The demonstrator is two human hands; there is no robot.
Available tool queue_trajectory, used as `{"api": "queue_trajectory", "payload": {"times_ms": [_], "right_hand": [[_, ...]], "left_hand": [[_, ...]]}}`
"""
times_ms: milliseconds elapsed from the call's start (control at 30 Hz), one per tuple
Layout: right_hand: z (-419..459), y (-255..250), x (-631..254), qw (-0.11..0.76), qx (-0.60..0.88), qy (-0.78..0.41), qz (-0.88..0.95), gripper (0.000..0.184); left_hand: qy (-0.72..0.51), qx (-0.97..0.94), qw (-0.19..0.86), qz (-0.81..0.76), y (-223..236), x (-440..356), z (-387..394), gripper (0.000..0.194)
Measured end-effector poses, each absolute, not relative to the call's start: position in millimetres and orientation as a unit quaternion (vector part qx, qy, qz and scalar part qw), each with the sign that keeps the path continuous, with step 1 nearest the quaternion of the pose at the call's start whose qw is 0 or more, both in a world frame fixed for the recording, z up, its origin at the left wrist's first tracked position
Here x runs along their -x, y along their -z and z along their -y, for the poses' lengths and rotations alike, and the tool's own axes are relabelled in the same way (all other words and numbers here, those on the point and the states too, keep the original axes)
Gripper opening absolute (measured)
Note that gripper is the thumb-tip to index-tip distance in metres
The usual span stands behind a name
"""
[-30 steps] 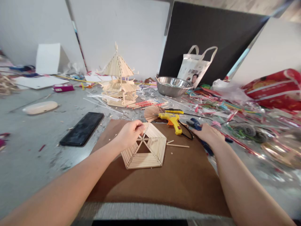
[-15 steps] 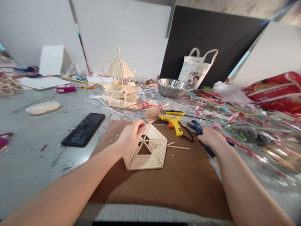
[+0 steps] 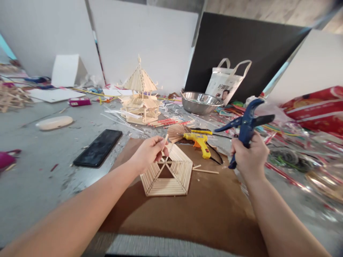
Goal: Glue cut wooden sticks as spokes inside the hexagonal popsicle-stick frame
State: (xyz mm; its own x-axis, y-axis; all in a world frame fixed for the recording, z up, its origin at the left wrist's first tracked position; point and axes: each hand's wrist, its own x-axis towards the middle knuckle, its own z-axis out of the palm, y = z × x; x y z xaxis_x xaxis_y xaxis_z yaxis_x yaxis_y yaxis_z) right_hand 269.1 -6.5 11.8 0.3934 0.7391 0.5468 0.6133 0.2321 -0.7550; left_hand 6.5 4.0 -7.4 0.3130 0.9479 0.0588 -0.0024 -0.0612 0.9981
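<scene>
My left hand [image 3: 148, 153] pinches a small wooden stick [image 3: 166, 137] between thumb and fingers, above the upper left of a hexagonal stick panel [image 3: 166, 187]. The panel lies flat, with sticks in rows between its spokes and gaps near the centre; my hand hides part of it. Off to the right, my right hand [image 3: 252, 157] grips blue cutting shears [image 3: 246, 125], raised with the dark blade apart from the other jaw. Loose stick pieces [image 3: 206, 171] lie beside the panel on a brown board [image 3: 193, 221].
Behind the panel lie a yellow glue gun [image 3: 198, 139] and a pleated brown fan shape [image 3: 177, 132]. A stick pagoda model [image 3: 140, 96] and steel bowl [image 3: 200, 103] stand farther back. A black phone [image 3: 98, 148] lies left; wires and scraps [image 3: 284, 151] clutter the right.
My right hand has picked the blue shears up off the table and raised them. My left hand has turned slightly, and the stick's tip now shows above its fingers.
</scene>
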Motion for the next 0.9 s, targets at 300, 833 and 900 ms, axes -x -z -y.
{"api": "queue_trajectory", "payload": {"times_ms": [300,833,900], "right_hand": [[14,-11,-245,0.581,0.441,-0.453,0.512,0.013],[24,2,-217,0.511,0.451,-0.498,0.537,0.032],[27,3,-215,0.488,0.452,-0.505,0.551,0.039]], "left_hand": [[-0.488,-0.434,0.673,-0.348,5,-5,-6,0.016],[-0.365,-0.58,0.692,-0.229,7,-25,19,0.02],[-0.363,-0.605,0.67,-0.232,8,-26,21,0.02]]}}
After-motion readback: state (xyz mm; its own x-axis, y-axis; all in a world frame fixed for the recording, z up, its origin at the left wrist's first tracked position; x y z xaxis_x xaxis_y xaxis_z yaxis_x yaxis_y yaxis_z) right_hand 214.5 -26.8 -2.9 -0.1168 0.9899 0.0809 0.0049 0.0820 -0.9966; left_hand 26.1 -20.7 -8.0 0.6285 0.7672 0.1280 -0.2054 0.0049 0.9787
